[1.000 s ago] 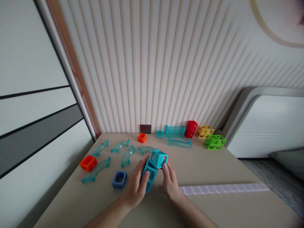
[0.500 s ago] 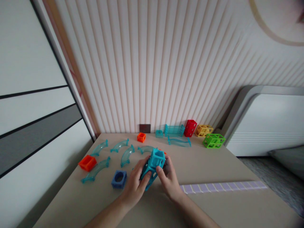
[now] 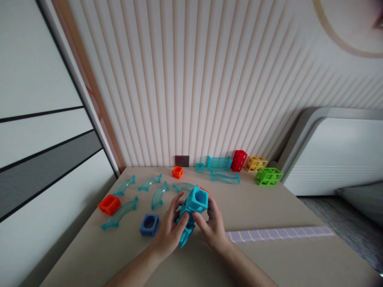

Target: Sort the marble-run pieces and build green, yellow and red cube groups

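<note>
Both my hands grip a cyan lattice block piece held just above the beige tabletop. My left hand wraps the lower long part of it, thumb on the front. My right hand pinches the upper cube section, whose round opening faces me. A dark blue cube lies left of my left hand. Part of an orange piece peeks out behind the cyan cube.
Several clear teal curved track pieces lie to the left, with an orange cube and a small orange cube. By the ribbed wall stand teal tracks, a red frame, a yellow frame and a green frame. A lilac strip runs right.
The cyan piece has been lifted and tilted, its lower end swinging toward me. My right hand slid round onto the upper cube; both hands closed in on it.
</note>
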### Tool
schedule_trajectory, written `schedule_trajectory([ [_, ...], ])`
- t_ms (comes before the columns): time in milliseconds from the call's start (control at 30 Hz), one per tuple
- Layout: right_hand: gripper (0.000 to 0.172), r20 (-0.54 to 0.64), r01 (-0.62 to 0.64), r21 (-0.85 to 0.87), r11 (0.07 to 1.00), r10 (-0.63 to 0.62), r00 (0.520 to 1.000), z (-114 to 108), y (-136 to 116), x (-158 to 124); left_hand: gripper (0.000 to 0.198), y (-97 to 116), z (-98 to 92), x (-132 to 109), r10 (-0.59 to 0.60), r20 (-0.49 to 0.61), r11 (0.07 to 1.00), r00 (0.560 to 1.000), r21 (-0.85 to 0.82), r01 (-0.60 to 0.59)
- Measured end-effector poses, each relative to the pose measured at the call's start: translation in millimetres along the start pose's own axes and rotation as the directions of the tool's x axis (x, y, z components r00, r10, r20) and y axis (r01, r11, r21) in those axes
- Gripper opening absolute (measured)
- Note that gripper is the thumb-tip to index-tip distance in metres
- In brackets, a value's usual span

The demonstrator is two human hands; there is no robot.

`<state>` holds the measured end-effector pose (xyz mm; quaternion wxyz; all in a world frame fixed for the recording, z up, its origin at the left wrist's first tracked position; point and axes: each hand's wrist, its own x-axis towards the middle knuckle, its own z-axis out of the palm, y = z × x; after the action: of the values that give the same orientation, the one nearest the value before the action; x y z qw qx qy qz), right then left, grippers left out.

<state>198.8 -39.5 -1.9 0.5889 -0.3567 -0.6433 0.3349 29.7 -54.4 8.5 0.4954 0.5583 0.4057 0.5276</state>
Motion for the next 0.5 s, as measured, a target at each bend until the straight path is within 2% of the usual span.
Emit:
schedule_trajectory([
  [200,0.041,-0.127,0.001,0.018,1.0,0.002,0.992,-0.5,6.2,0.7,0.052,16.2,1.0,-0.9,-0.126,0.03,0.983,0.992,-0.129,0.129],
  [400,0.039,-0.129,-0.018,0.055,0.998,0.024,0.991,1.4,4.5,2.1,0.041,26.0,1.2,3.4,-0.156,0.008,0.979,0.988,-0.129,0.155],
  [500,0.037,-0.136,0.007,0.035,0.999,-0.003,0.991,1.4,3.2,2.5,0.038,25.6,0.6,4.1,-0.166,0.017,0.973,0.986,-0.157,0.166],
])
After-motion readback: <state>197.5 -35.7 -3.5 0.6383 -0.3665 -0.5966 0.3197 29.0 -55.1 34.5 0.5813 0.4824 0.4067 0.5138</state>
